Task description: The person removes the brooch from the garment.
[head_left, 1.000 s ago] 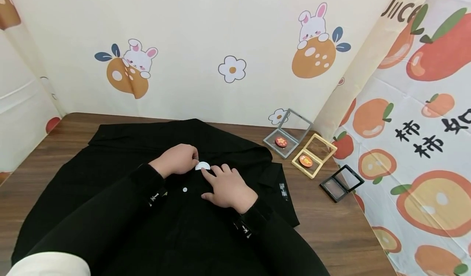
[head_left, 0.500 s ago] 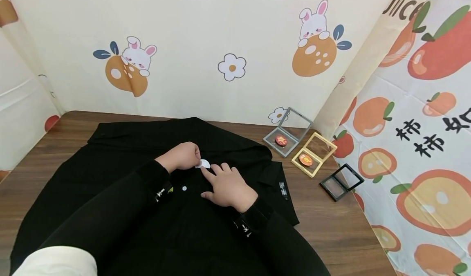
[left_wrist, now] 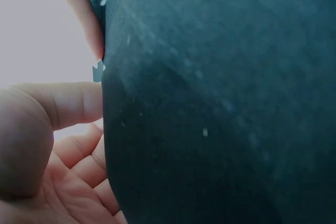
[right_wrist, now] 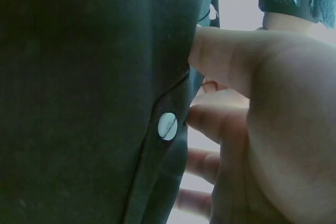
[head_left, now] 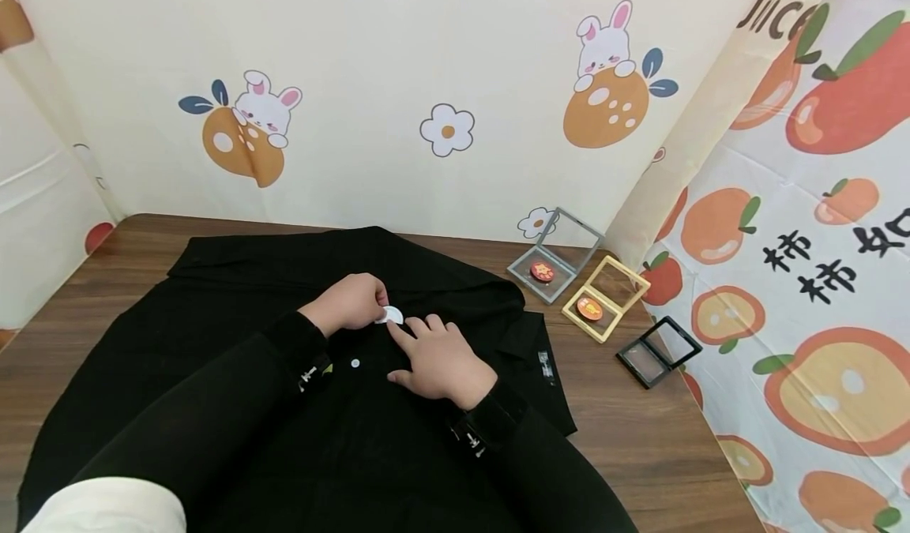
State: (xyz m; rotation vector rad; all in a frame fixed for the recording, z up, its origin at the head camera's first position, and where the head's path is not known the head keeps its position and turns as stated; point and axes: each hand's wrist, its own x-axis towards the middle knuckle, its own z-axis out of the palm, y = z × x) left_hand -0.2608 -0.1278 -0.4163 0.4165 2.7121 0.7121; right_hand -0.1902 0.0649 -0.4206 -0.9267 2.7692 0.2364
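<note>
A black shirt (head_left: 355, 430) lies spread on the table, with a small white button (head_left: 355, 363) on its front. Near its collar is a flat, round white piece (head_left: 392, 314), partly covered by fingers. My left hand (head_left: 351, 302) pinches this piece at its left edge. The right hand (head_left: 444, 362) lies on the shirt with fingers spread, its index fingertip at the piece's lower right edge. In the left wrist view, the left thumb (left_wrist: 73, 103) reaches the dark fabric. The right wrist view shows the right hand (right_wrist: 278, 114) alongside the cloth.
Three open clear-windowed cases stand on the table to the right. The grey case (head_left: 524, 280) holds a red badge (head_left: 542, 271), and the yellow case (head_left: 605, 332) an orange one (head_left: 589, 308). The black case (head_left: 645, 365) lies nearest the printed side cloth (head_left: 817, 280).
My left hand has shifted slightly right and now covers more of the white piece's left side. The right hand stays in place.
</note>
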